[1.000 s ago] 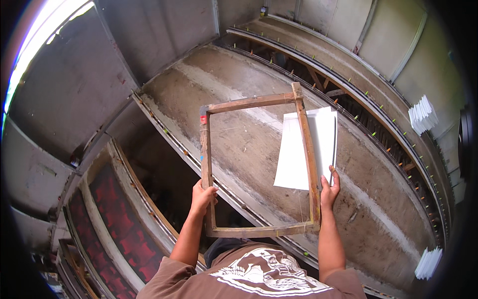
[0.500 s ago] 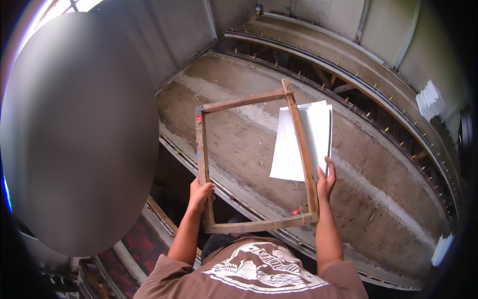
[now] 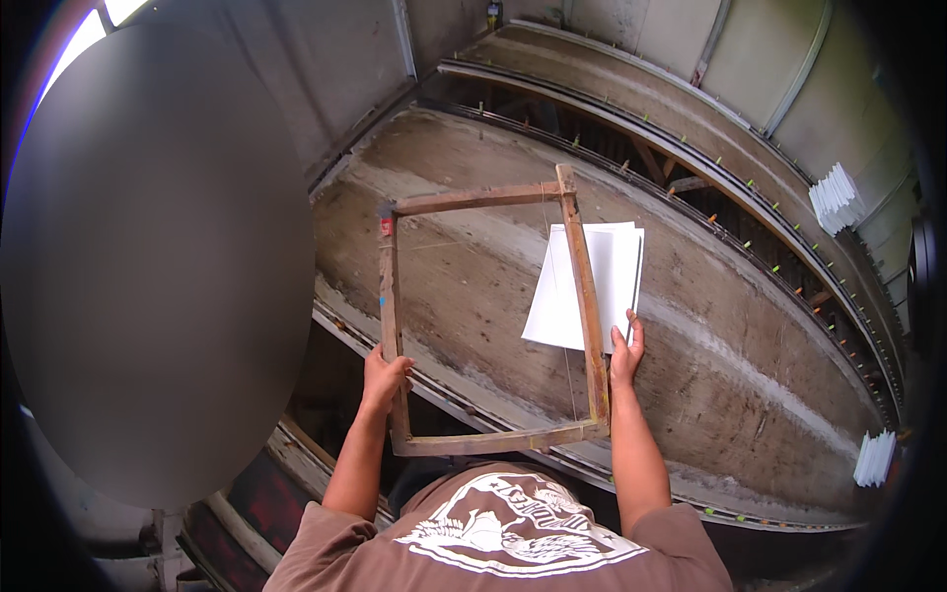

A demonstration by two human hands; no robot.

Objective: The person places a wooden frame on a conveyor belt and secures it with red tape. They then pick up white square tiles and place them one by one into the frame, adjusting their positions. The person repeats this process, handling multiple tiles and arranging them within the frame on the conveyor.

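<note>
A rectangular wooden frame point(image 3: 590, 306), empty in the middle with thin strings along its right side, is held out before me, tilted slightly. My left hand point(image 3: 385, 380) is closed around its left bar, thumb on top. Several white sheets point(image 3: 612, 281) lie partly behind the right bar. My right hand point(image 3: 626, 350) is closed at their lower right edge, thumb and fingers around it, beside the frame's right bar. Whether this hand also bears the frame is hard to tell. Red and blue marks show on the left bar.
Below the frame stretches a long, stained table point(image 3: 710, 385) with a pale stripe. Behind it runs another long table point(image 3: 631, 104), its rail lined with small coloured pegs. White stacks stand at the right, one point(image 3: 837, 197) farther and one point(image 3: 874, 459) nearer. A grey blurred oval point(image 3: 158, 266) hides the left.
The frame, the sheets and both hands have shifted slightly left in view. The surroundings have also shifted a little. Both hands keep their hold.
</note>
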